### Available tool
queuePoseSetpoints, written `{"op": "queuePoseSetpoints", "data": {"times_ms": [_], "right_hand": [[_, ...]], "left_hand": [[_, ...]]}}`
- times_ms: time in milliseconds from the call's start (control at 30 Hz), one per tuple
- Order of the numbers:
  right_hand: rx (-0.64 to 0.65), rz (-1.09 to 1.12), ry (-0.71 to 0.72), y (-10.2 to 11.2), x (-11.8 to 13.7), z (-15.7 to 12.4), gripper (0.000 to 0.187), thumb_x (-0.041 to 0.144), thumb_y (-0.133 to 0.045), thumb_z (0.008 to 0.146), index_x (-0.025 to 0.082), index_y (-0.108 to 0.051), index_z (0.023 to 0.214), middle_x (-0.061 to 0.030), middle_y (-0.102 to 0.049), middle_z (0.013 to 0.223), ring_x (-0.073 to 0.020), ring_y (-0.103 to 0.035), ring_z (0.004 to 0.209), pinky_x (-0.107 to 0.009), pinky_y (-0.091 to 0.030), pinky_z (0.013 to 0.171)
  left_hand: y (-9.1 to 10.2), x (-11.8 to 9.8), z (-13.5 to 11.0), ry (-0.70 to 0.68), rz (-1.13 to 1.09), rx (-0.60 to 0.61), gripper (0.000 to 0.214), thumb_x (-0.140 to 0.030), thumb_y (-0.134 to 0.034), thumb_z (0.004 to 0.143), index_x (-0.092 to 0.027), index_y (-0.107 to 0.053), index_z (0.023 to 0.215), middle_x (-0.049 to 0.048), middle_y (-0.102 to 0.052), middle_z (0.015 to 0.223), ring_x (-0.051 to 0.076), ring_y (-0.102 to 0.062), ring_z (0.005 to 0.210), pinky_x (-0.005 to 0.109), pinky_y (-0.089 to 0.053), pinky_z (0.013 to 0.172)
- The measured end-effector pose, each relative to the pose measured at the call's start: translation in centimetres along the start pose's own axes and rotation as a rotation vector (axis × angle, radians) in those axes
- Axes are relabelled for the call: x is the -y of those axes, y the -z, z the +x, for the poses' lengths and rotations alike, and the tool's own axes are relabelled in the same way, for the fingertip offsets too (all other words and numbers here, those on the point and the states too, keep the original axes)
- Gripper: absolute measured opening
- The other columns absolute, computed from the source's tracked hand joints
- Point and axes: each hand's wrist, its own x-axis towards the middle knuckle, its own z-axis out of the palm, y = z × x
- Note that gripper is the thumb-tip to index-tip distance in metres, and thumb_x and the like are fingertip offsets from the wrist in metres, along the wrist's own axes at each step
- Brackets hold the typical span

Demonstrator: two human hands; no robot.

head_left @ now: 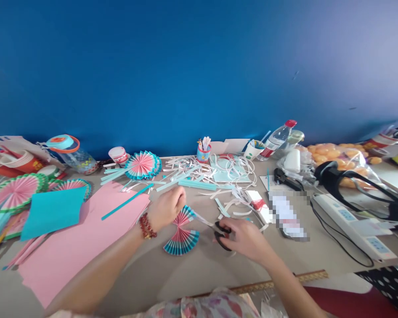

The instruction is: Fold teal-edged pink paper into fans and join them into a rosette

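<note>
My left hand [170,204], with a red bead bracelet at the wrist, is closed on the upper edge of a pleated paper fan [182,243]. Pink folds with a teal border spread from its pinched middle into two separate wedges, one above the other. In my right hand [243,240] is a pair of scissors [223,227], fingers through the black handles. Its blades point left, toward the fan's upper wedge; whether they touch the paper I cannot tell. A finished-looking pink and teal rosette [143,165] lies beyond my left hand.
Pink paper sheets [99,234] and a teal sheet [55,213] lie left. White and blue paper strips [189,170] litter the back. At right are a phone [288,214], a power strip [354,227], a bottle [278,139] and bagged orange fruit [328,152]. A ruler [311,276] borders the front edge.
</note>
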Motion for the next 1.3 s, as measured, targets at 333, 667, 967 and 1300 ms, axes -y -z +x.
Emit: {"op": "queuePoseSetpoints", "data": {"times_ms": [333, 667, 967, 1300], "right_hand": [[-0.424, 0.177, -0.464, -0.4, -7.4, -7.2, 0.036, 0.059, -0.056, 0.080, 0.026, -0.045, 0.089, 0.0024, -0.058, 0.061, -0.0183, -0.053, 0.054, -0.027, -0.040, 0.053], [-0.254, 0.049, -0.452, -1.9, -8.2, -6.5, 0.025, 0.050, -0.050, 0.086, 0.026, -0.052, 0.081, -0.0024, -0.068, 0.080, -0.0208, -0.062, 0.067, -0.028, -0.040, 0.057], [-0.300, -0.121, -0.405, -2.4, -10.2, -0.6, 0.019, 0.043, -0.052, 0.082, 0.024, -0.048, 0.083, -0.0022, -0.064, 0.073, -0.0209, -0.061, 0.062, -0.027, -0.032, 0.053], [-0.257, -0.055, -0.358, -0.2, -7.0, -1.0, 0.028, 0.051, -0.048, 0.087, 0.025, -0.056, 0.084, -0.0016, -0.064, 0.070, -0.0208, -0.060, 0.062, -0.029, -0.035, 0.055]], "left_hand": [[-1.6, -6.8, 17.1, -0.353, -0.052, -0.339, 0.022, -0.026, -0.037, 0.101, -0.017, -0.054, 0.090, 0.0055, -0.062, 0.091, 0.017, -0.059, 0.086, 0.030, -0.043, 0.081], [-1.6, -0.7, 11.5, -0.347, 0.126, -0.008, 0.023, -0.024, -0.047, 0.096, -0.019, -0.069, 0.092, 0.0072, -0.066, 0.120, 0.023, -0.061, 0.112, 0.039, -0.044, 0.103], [0.6, 3.8, -4.6, 0.074, 0.127, -0.084, 0.025, -0.035, -0.046, 0.097, -0.021, -0.060, 0.082, 0.0036, -0.066, 0.087, 0.020, -0.062, 0.085, 0.033, -0.048, 0.078], [-5.6, 0.8, -8.2, 0.221, 0.367, -0.082, 0.037, -0.052, -0.049, 0.093, -0.019, -0.058, 0.078, 0.0074, -0.064, 0.079, 0.026, -0.060, 0.083, 0.040, -0.039, 0.077]]}}
